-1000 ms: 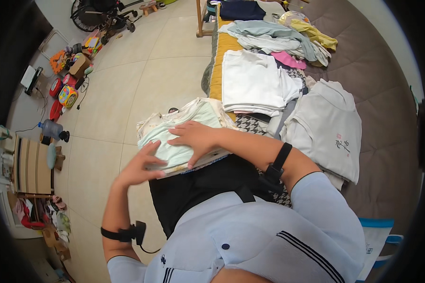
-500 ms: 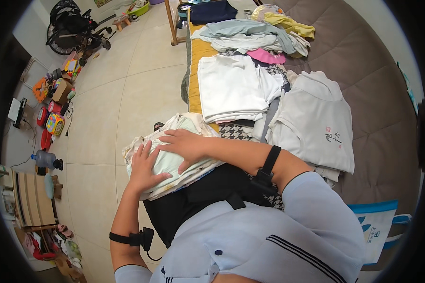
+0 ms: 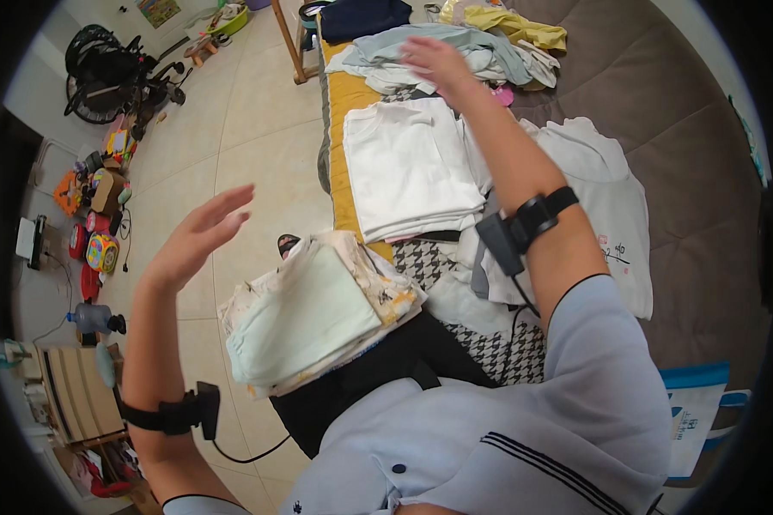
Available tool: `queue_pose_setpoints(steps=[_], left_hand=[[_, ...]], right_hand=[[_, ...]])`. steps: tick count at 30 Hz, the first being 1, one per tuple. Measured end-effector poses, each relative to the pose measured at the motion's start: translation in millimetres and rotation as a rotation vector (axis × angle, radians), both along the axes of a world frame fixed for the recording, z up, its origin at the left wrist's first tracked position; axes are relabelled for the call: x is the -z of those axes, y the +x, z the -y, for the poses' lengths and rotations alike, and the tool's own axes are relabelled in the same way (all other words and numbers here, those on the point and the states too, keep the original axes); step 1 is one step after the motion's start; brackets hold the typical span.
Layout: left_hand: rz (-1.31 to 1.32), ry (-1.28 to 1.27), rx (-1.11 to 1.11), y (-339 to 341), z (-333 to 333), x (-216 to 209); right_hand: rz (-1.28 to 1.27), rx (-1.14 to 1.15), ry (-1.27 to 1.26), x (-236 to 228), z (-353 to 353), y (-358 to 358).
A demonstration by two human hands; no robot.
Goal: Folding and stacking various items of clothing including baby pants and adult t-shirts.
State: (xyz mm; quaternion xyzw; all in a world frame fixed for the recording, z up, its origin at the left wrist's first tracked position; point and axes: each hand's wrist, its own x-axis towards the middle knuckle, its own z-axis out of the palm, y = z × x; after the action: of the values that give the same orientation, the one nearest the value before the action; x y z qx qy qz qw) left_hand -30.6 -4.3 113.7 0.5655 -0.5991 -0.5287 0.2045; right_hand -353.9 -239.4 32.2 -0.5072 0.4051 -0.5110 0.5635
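Observation:
My left hand (image 3: 204,233) is raised over the floor, left of my lap, its fingers stretched out and nothing in it. On my lap lies a stack of folded clothes, a pale mint garment (image 3: 305,318) on top of cream patterned cloth (image 3: 378,279). My right hand (image 3: 438,64) is extended far forward, over or at a loose heap of pale blue-grey and white clothes (image 3: 369,56); its fingers are apart and hold nothing. Whether it touches the heap I cannot tell. Under my right forearm lie folded white shirts (image 3: 408,172) and a larger light-grey shirt (image 3: 597,172).
A brown sofa (image 3: 696,215) spreads to the right, with a blue-and-white bag (image 3: 691,429) near me. Dark navy cloth (image 3: 365,19) and a yellow garment (image 3: 524,30) lie at the far end. Toys (image 3: 103,253), a stroller (image 3: 107,73) and a water jug (image 3: 94,318) line the left side.
Both hands have left the stack on my lap. The left hand rose and moved left; the right swung forward and right to the far heap. The mint garment is now uncovered.

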Motion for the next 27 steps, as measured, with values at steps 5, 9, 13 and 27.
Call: queue_pose_setpoints(steps=[5,9,13,27], left_hand=[[-0.07,-0.011,0.09,-66.0,90.1,88.5],[0.324,-0.35,0.306,-117.0,127.2,167.0],[0.596,-0.25,0.527,-144.8,148.5,186.4],[0.445,-0.187,0.482,-133.8,170.1,194.4]], right_hand=[[0.074,0.517,0.212,38.8,62.1,-102.6],[0.095,0.724,0.336,79.3,91.2,-147.2],[0.335,0.824,0.343,107.4,112.7,-178.2],[0.623,0.774,0.327,149.8,166.7,-220.9]])
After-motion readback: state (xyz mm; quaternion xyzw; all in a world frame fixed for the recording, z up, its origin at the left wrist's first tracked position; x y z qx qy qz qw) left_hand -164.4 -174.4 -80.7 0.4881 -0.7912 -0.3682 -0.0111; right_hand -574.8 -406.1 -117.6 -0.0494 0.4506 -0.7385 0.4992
